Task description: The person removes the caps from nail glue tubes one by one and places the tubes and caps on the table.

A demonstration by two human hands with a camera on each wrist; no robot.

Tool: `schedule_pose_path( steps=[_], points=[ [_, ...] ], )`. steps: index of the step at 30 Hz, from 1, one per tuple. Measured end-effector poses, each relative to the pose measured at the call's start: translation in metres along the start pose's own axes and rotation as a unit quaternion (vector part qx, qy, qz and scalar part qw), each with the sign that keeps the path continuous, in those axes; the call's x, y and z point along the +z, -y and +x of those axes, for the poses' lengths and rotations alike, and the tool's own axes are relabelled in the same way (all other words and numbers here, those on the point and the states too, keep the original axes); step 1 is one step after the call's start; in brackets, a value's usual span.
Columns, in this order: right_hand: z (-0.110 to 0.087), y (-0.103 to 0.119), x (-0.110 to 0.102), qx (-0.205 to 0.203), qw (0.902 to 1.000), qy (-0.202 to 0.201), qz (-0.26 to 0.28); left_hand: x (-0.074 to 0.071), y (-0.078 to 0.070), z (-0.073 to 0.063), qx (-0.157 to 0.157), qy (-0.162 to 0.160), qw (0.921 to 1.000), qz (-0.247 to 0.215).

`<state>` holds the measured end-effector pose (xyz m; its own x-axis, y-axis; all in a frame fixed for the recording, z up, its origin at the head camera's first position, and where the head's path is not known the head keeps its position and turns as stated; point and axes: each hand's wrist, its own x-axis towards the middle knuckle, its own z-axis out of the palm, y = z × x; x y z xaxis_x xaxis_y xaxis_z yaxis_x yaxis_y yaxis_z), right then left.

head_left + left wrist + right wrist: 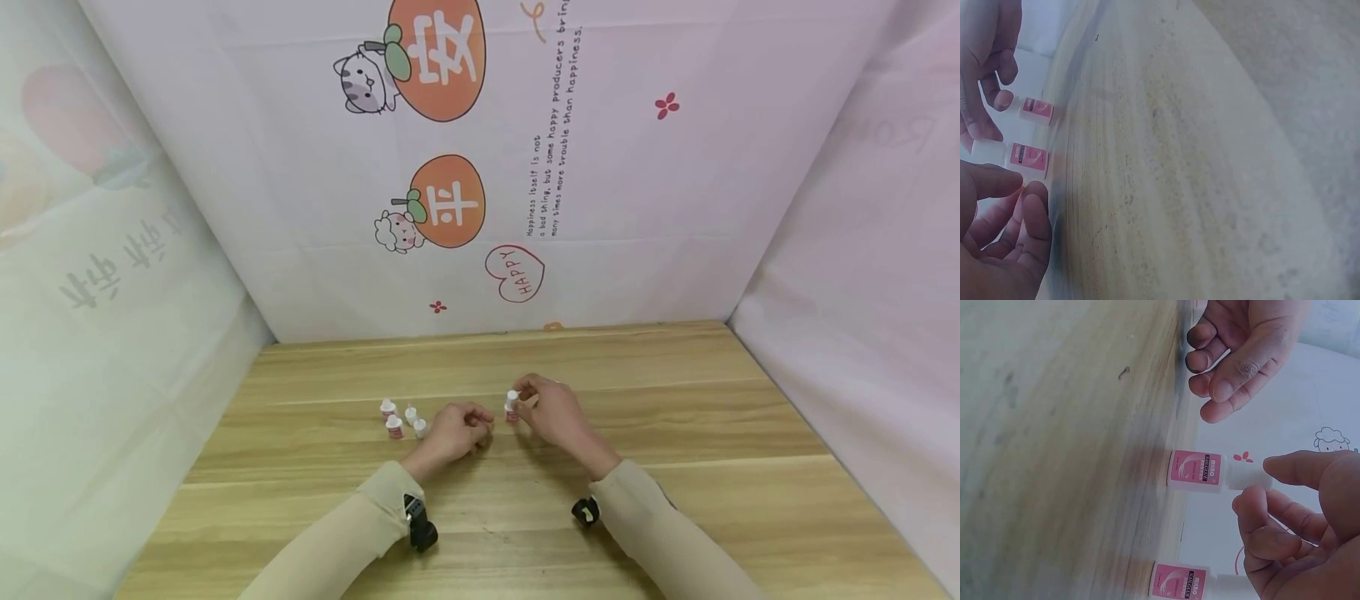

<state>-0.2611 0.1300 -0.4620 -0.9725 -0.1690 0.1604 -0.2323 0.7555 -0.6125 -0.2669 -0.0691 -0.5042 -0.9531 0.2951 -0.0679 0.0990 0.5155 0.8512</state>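
Observation:
A small nail glue bottle (512, 408) with a pink label and white cap stands upright on the table. My right hand (553, 410) has its thumb and forefinger at the cap, seemingly in a light pinch. A second nail glue bottle (1179, 581) stands beside it in the right wrist view; in the head view my right hand hides it. Just left of the near bottle, my left hand (459, 432) hovers low with loosely curled fingers. Nothing shows in its grasp. Both nail glue bottles (1027, 156) also appear in the left wrist view.
Several more small white-capped bottles (394, 427) stand grouped left of my left hand, one close to its wrist side. The wooden table (660, 400) is bounded by a printed cloth (600, 275) at the back and white cloth at both sides.

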Motion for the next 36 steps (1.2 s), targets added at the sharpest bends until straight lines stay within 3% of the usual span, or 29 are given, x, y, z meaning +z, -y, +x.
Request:
schedule_pose_path(
  steps=[8,25,36],
  points=[
    [0.003,0.001,0.004,-0.008,0.9999,0.006,0.006,0.001,-0.004,-0.001,-0.022,0.001,0.9996,-0.020],
    [0.001,0.015,0.009,-0.028,0.9993,0.024,-0.005,0.005,-0.003,0.002,-0.032,0.001,0.9961,-0.082],
    [0.003,0.016,0.012,-0.017,0.9993,0.025,-0.019,0.005,-0.007,0.003,-0.046,0.016,0.9958,-0.078]
  ],
)
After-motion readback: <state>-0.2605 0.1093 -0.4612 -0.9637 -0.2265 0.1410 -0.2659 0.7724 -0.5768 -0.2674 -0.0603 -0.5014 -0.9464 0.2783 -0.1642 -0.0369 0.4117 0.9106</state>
